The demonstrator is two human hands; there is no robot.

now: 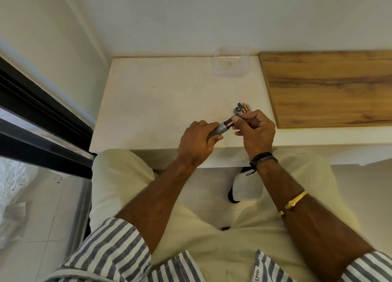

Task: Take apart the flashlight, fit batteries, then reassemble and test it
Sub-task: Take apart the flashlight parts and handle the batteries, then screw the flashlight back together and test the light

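My left hand (198, 136) grips the grey flashlight body (220, 128) above the white table's front edge. A black and copper battery (229, 122) sticks halfway out of the body's open end. My right hand (255, 128) pinches that battery's outer end with thumb and fingertips. Just behind my right hand, on the table, lie the round black end cap (237, 110) and a few more batteries (246, 108) side by side.
A clear plastic container (231, 62) stands at the back of the white table (159, 103). A wooden board (331, 88) covers the table's right side. A dark window frame (42, 120) runs along the left. My legs are under the front edge.
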